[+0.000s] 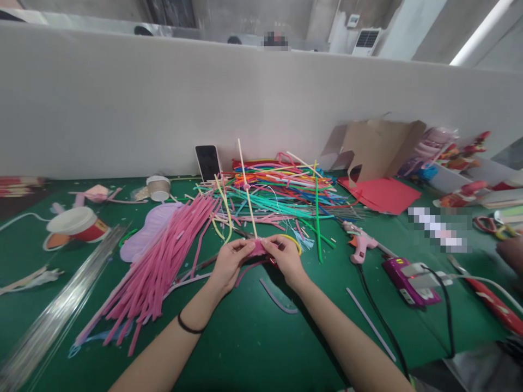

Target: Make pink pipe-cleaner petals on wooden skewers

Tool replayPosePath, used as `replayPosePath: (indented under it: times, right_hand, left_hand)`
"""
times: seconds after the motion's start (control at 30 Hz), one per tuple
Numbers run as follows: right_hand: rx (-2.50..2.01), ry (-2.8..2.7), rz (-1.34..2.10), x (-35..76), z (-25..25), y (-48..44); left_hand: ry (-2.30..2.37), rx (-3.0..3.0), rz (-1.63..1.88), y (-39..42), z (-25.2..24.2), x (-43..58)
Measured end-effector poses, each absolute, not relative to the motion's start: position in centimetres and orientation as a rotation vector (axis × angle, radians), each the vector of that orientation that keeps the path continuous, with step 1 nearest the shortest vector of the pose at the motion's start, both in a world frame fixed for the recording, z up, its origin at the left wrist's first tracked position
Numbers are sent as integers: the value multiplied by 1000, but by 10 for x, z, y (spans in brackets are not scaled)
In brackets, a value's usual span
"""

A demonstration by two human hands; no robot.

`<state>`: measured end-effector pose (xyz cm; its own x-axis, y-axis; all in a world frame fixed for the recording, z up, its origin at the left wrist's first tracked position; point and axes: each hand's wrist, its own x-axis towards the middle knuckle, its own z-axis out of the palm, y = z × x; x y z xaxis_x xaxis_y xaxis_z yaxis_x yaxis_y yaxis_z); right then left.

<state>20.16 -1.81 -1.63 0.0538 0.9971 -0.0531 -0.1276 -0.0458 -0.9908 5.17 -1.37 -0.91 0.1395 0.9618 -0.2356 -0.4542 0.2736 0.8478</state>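
Note:
Between my two hands is a small pink piece of craft work (257,247), seemingly of bent pipe cleaner. A pale thin stick (250,211) rises from it, tilted to the left, with a small pink knot partway up. My left hand (229,262) pinches the pink piece from the left with thumb and fingers. From the right, my right hand (287,259) pinches the same piece, thumb and forefinger close to the stick. Yellow-handled scissors (297,243) lie partly hidden behind my right hand. A short lilac pipe cleaner (278,298) rests on the table below my hands.
Pink pipe cleaners (175,261) lie bundled left, beside clear-wrapped thin rods (73,299). A mixed-colour pile (278,198) and a phone (207,162) are at the back. Right are a pink glue gun (362,241), a purple power strip (412,283) with cables, and red sheets (384,195).

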Motion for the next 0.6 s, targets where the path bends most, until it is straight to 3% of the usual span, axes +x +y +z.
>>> replayPosePath:
  times: [0.6]
  right_hand:
    - [-1157,-960,1216,198,-1,-21]
  left_hand:
    - [798,682,1148,-16,-5,54]
